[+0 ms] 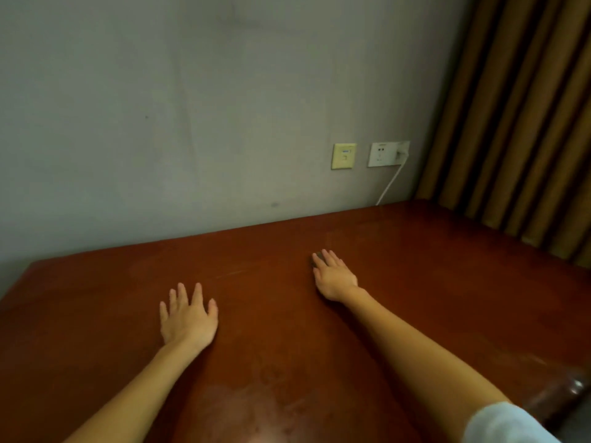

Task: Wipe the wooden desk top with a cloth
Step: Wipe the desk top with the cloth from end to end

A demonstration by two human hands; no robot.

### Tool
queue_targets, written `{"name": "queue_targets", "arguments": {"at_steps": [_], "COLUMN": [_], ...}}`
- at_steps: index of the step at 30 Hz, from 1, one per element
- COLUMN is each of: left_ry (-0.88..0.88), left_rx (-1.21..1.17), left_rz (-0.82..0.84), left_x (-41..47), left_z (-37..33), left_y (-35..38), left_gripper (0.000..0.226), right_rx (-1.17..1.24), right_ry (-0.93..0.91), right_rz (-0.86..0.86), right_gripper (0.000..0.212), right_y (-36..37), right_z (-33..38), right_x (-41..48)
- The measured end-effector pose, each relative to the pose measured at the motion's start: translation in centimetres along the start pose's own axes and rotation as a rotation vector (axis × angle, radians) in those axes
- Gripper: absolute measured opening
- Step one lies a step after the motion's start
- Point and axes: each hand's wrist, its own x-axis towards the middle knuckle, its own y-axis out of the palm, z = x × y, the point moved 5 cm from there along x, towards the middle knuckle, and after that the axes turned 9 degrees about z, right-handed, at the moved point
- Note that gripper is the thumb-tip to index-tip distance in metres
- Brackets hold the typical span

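- The reddish-brown wooden desk top (pixel 415 282) fills the lower half of the frame.
- The left hand (pixel 188 318) lies flat on it at lower left of centre, fingers spread.
- The right hand (pixel 334 276) lies flat just right of centre, with a small dark patch (pixel 314 261) at its fingertips that cannot be identified.
- At upper right, on the grey wall (pixel 160 123), are a yellowish plate (pixel 343 156) and a white socket (pixel 383 154) with a white cable (pixel 390 183).
- A brown striped curtain (pixel 518 123) hangs at the right edge.

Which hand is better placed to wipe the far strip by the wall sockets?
Right. The right hand lies flat farther out on the desk top, nearer the sockets, with a dark patch, maybe the cloth, beneath it. The left hand rests flat, closer in.
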Motion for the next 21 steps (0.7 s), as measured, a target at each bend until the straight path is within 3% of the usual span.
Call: {"name": "queue_targets", "arguments": {"at_steps": [9, 21], "left_ry": [0.058, 0.15], "left_rx": [0.035, 0.07], "left_rz": [-0.014, -0.036], "left_x": [-5.5, -9.2], "left_z": [-2.0, -0.5], "left_y": [1.8, 2.4], "left_gripper": [0.059, 0.059], "right_rx": [0.081, 0.158], "right_ry": [0.438, 0.572], "right_rz": [-0.118, -0.199], "right_gripper": [0.054, 0.053], "right_y": [-0.1, 0.5], "right_z": [-19.3, -23.7], "right_x": [-15.3, -23.2]}}
